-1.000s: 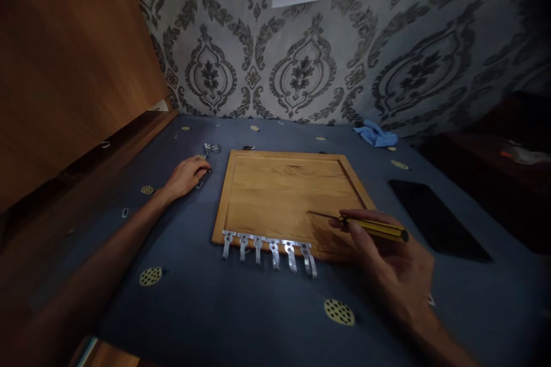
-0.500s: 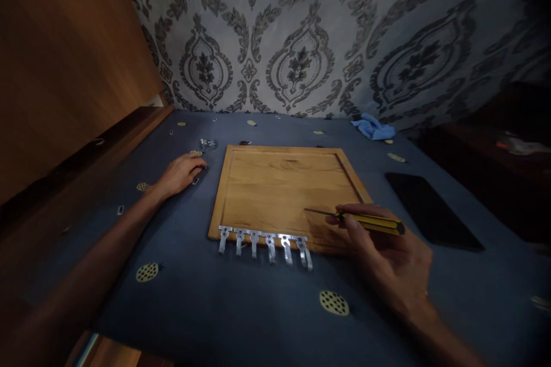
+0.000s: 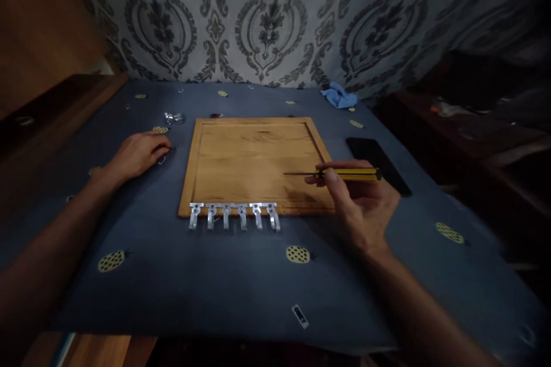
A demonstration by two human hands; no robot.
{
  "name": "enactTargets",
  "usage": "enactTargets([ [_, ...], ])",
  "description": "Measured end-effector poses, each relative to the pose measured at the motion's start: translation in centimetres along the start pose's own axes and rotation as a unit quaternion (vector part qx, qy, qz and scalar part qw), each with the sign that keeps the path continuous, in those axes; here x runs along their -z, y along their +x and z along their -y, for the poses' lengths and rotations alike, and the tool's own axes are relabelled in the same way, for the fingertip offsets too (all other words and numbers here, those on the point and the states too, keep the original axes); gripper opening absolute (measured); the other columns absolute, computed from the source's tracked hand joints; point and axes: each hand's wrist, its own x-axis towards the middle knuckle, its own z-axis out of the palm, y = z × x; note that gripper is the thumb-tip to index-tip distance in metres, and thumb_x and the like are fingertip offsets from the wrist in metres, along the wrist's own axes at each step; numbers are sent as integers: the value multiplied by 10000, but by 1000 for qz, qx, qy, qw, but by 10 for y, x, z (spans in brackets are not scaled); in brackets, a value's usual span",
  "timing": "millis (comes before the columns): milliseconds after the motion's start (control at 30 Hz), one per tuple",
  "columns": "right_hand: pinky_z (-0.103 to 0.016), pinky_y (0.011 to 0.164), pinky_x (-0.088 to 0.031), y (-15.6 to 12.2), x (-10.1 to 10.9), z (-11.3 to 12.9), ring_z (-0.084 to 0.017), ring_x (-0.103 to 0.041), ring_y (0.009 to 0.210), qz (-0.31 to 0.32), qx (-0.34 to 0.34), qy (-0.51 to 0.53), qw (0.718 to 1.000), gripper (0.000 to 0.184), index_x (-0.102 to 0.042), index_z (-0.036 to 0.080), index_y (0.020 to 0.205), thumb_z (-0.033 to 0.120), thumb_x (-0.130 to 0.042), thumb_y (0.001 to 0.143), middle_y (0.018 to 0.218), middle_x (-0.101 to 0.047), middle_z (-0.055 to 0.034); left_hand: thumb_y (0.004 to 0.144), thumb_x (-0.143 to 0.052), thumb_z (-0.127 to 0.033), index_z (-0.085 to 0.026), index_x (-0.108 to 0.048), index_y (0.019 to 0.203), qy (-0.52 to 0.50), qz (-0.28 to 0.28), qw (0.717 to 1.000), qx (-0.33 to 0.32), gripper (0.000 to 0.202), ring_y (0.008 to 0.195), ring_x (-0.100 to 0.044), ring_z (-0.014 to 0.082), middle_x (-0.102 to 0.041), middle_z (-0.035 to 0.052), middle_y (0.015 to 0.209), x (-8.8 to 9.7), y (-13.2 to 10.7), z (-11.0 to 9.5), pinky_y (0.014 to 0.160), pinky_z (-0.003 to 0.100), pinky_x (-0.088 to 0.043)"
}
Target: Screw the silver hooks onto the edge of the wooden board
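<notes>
My right hand (image 3: 365, 200) holds a yellow-and-black screwdriver (image 3: 350, 174), its thin shaft pointing left above a framed wooden board (image 3: 253, 149). A row of several metal hooks (image 3: 242, 215) sits along the board's near edge, their curved ends hanging over it. Left of the board, my left hand (image 3: 140, 153) rests on the cloth with its fingers curled together. A small dark thing shows at those fingertips, too small to name. Just beyond that hand lies a little heap of shiny metal pieces (image 3: 173, 118).
A blue patterned cloth (image 3: 193, 281) covers the table. To the right lies a black flat phone-like object (image 3: 379, 163); a crumpled blue rag (image 3: 340, 96) is at the back. Patterned wallpaper (image 3: 267, 17) rises behind, and a wooden panel (image 3: 38, 28) stands at left.
The view has tilted down and shifted right, so everything sits higher and further left. My right hand still grips the screwdriver, now held more level. My left hand stays by the small metal pieces.
</notes>
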Motion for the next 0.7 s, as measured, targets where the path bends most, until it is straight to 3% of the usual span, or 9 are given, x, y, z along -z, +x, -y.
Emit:
enactTargets([
  [233, -356, 694, -617, -3, 1, 7, -172, -724, 642, 9, -18, 8, 1000, 240, -699, 259, 879, 496, -738, 881, 867, -731, -9, 849, -606, -248, -232, -617, 841, 20, 12, 999, 37, 21, 866, -584, 232, -660, 25, 923, 2, 0, -5, 892, 333, -455],
  [433, -318, 541, -576, -5, 2, 14, -160, -686, 560, 16, -27, 11, 999, 312, -699, 254, 790, 555, -750, 856, 770, -691, -3, 837, -584, -210, -210, -587, 837, 0, -14, 995, 104, 2, 765, -523, 178, -582, -13, 788, 14, -2, -16, 889, 314, -448],
  [533, -300, 489, -559, -4, 2, 18, -153, -670, 533, 12, -20, 14, 1000, 338, -701, 242, 759, 564, -764, 840, 742, -685, -6, 821, -610, -271, -195, -600, 853, -29, -35, 989, 143, 83, 674, -484, 146, -535, -44, 678, 19, -2, -20, 840, 309, -463],
  [700, -272, 478, -568, -7, 3, 22, -130, -661, 516, 33, -27, 37, 998, 304, -710, 233, 759, 516, -779, 843, 758, -695, 2, 788, -601, -322, -154, -608, 1038, -147, -35, 979, 138, 300, 740, -584, 129, -672, 10, 880, 15, 1, -36, 771, 285, -489],
])
